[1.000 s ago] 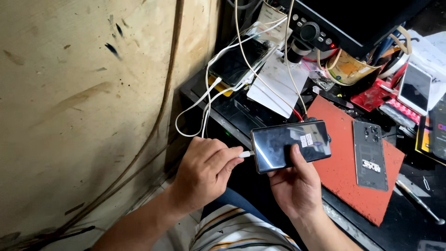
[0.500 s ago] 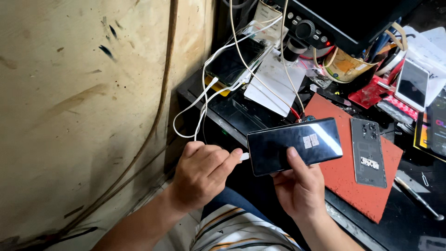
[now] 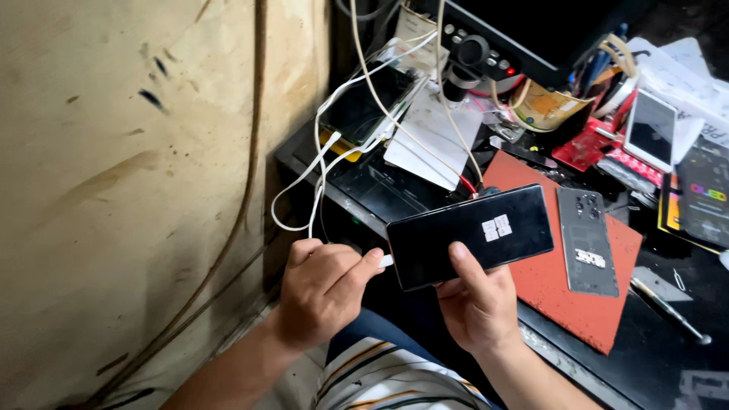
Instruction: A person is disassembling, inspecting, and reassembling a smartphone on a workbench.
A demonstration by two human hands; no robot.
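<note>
Just right of the left hand [image 3: 323, 292], whose fingers pinch a white cable plug [image 3: 386, 261], the dark phone [image 3: 471, 234] lies lengthwise left-to-right, clamped from beneath in the right hand [image 3: 474, 304].

A phone repair workshop: a cluttered worktop [image 3: 683, 357] carries a red repair mat [image 3: 554, 281], a removed phone back panel [image 3: 586, 241], tangled cables [image 3: 334, 144] and spare phones [image 3: 651, 129].

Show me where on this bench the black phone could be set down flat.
Bare room: the red mat between the phone in the right hand and the grey back cover. Some dark bench lies right of the mat. The bench's far side is crowded with cables and parts.
</note>
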